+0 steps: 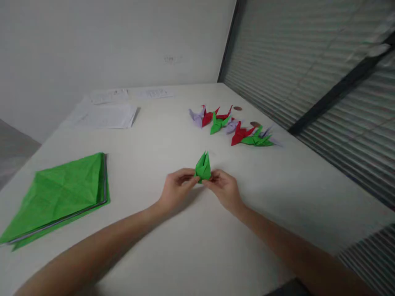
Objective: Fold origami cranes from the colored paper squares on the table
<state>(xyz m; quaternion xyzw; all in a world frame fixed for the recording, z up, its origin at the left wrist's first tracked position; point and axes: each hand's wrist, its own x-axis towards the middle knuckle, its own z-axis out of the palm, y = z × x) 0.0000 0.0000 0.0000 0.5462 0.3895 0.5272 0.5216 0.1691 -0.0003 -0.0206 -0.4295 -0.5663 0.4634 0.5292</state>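
Between my two hands is a small piece of green origami paper (203, 165), folded, with two narrow points standing up and a wider lower part. My left hand (179, 185) pinches its lower left edge, thumb in front and fingers behind. On the other side, my right hand (224, 187) grips the lower right edge in the same way. Both thumbs nearly meet at the bottom of the fold. The fingers behind the paper are partly hidden.
Several folded paper cranes in red (241, 134), green (218, 124) and lilac (197, 117) lie at the back right. A stack of green paper sheets (61, 189) rests on the left. Printed papers (105, 116) lie at the back left. Window blinds (308, 70) border the right side.
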